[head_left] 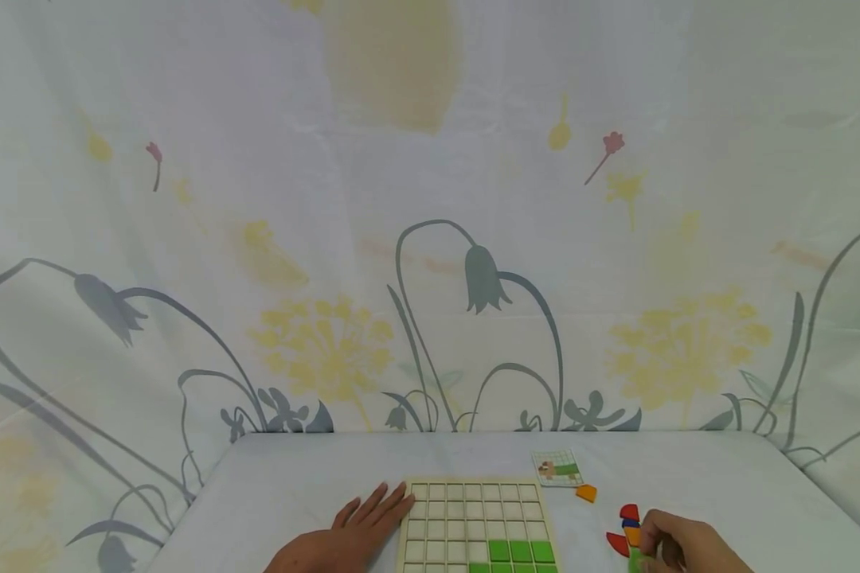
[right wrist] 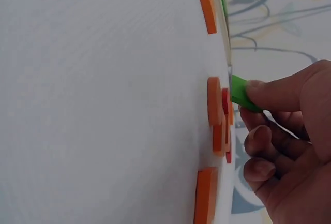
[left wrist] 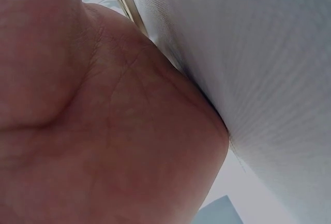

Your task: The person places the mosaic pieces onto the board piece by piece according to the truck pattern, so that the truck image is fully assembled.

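Note:
My right hand (head_left: 677,541) pinches a green tile (right wrist: 242,92) between thumb and fingertips, just above a small group of loose pieces on the right. Among those pieces are a red quarter-round piece (head_left: 618,543), a blue piece (head_left: 630,524) and an orange piece (head_left: 632,537). My left hand (head_left: 354,533) lies flat with its fingers straight, fingertips at the left edge of the wooden grid board (head_left: 435,509). Several green tiles (head_left: 521,551) fill squares in the board's lower right. In the left wrist view the palm (left wrist: 129,125) fills much of the picture.
A picture card (head_left: 557,468) with a grid and a brown-and-green figure lies behind the board's right corner. Beside it sits an orange piece (head_left: 586,493). More orange pieces (right wrist: 207,195) lie on the white cloth (right wrist: 103,100). A flower-printed curtain (head_left: 430,239) hangs behind the table.

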`<action>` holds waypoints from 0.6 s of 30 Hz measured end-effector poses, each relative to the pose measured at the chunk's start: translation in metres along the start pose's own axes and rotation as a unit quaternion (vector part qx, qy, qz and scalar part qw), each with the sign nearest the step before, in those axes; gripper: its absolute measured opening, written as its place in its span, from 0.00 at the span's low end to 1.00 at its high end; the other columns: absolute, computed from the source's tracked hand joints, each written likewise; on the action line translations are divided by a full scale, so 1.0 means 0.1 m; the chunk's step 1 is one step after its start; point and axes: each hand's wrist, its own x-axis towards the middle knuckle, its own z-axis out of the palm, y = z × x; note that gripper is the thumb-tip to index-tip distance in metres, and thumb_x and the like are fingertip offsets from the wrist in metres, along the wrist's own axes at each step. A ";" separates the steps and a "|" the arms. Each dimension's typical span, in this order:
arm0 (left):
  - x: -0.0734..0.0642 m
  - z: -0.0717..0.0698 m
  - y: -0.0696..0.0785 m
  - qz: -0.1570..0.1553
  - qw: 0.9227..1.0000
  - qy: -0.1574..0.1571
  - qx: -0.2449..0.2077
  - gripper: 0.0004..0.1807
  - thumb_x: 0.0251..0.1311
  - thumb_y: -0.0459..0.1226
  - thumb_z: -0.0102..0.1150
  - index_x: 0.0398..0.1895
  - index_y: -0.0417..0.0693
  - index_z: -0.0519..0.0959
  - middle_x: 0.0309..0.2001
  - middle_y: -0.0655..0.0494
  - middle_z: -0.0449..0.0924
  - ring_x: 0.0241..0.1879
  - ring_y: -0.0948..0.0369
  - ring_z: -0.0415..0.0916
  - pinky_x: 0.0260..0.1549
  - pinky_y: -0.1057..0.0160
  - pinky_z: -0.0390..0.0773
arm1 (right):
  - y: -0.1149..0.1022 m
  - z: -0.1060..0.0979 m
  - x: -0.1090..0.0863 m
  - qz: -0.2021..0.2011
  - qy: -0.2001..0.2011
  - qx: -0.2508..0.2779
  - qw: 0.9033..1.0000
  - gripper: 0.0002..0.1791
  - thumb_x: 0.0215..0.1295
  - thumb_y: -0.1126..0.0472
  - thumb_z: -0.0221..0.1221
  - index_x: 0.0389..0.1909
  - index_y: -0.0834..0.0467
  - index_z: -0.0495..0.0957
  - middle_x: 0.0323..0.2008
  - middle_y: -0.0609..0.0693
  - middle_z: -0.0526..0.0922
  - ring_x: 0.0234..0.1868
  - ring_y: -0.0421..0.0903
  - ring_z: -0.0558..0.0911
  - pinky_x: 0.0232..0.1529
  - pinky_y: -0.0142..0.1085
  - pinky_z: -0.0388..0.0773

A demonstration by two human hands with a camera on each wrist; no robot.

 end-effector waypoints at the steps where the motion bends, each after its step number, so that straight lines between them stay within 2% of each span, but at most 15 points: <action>1: 0.00 0.00 0.00 -0.002 1.000 -0.003 0.000 0.57 0.66 0.72 0.57 0.88 0.72 0.37 0.88 0.65 0.33 0.86 0.56 0.32 0.76 0.34 0.48 | -0.02 -0.01 0.00 -0.016 -0.002 0.005 1.000 0.09 0.69 0.62 0.69 0.37 0.54 0.77 0.26 0.43 0.73 0.23 0.35 0.69 0.25 0.31 0.67; 4: 0.01 -0.06 0.04 -0.019 0.999 -0.029 0.001 0.58 0.66 0.73 0.56 0.88 0.71 0.36 0.88 0.65 0.30 0.86 0.55 0.29 0.77 0.35 0.45 | -0.12 -0.01 0.04 -0.076 -0.009 0.027 0.997 0.05 0.71 0.62 0.67 0.42 0.56 0.80 0.29 0.39 0.76 0.23 0.33 0.71 0.25 0.31 0.69; 6: -0.01 -0.13 0.10 -0.026 0.999 -0.041 0.005 0.58 0.66 0.72 0.56 0.89 0.69 0.36 0.88 0.64 0.30 0.86 0.55 0.29 0.77 0.36 0.45 | -0.23 0.04 0.09 -0.123 -0.008 0.044 0.991 0.04 0.72 0.63 0.67 0.44 0.56 0.82 0.31 0.36 0.77 0.24 0.33 0.71 0.25 0.31 0.70; 9: -0.04 -0.18 0.17 -0.028 0.998 -0.046 0.012 0.59 0.66 0.71 0.58 0.89 0.66 0.38 0.88 0.62 0.32 0.86 0.53 0.31 0.78 0.37 0.46 | -0.41 0.14 0.20 -0.206 0.000 0.065 0.976 0.04 0.73 0.64 0.66 0.46 0.56 0.83 0.33 0.35 0.79 0.25 0.31 0.71 0.24 0.31 0.71; 11: -0.05 -0.19 0.20 -0.023 0.999 -0.039 0.012 0.58 0.66 0.70 0.59 0.89 0.64 0.40 0.88 0.61 0.34 0.86 0.52 0.33 0.77 0.37 0.47 | -0.54 0.24 0.29 -0.259 0.008 0.075 0.963 0.05 0.73 0.66 0.66 0.46 0.55 0.83 0.35 0.37 0.81 0.25 0.30 0.73 0.24 0.31 0.72; 12: -0.06 -0.19 0.19 -0.018 0.999 -0.039 0.013 0.58 0.67 0.70 0.58 0.89 0.65 0.39 0.88 0.60 0.34 0.86 0.51 0.33 0.77 0.37 0.48 | -0.61 0.29 0.34 -0.272 0.006 0.083 0.959 0.06 0.73 0.67 0.66 0.46 0.55 0.83 0.36 0.39 0.82 0.26 0.31 0.73 0.24 0.31 0.73; 14: -0.05 -0.17 0.18 -0.011 0.999 -0.035 0.010 0.58 0.67 0.71 0.57 0.89 0.65 0.38 0.88 0.60 0.33 0.86 0.51 0.33 0.77 0.36 0.47 | -0.75 0.40 0.43 -0.275 -0.008 0.101 0.956 0.06 0.73 0.66 0.66 0.46 0.54 0.82 0.38 0.40 0.82 0.28 0.32 0.75 0.26 0.31 0.74; 18: -0.07 -0.13 0.17 -0.003 1.000 -0.027 -0.001 0.57 0.67 0.72 0.56 0.89 0.66 0.38 0.88 0.60 0.33 0.86 0.51 0.32 0.77 0.35 0.47 | -1.02 0.61 0.62 -0.220 -0.057 0.125 0.966 0.04 0.73 0.62 0.67 0.45 0.53 0.84 0.38 0.38 0.83 0.30 0.34 0.77 0.30 0.33 0.76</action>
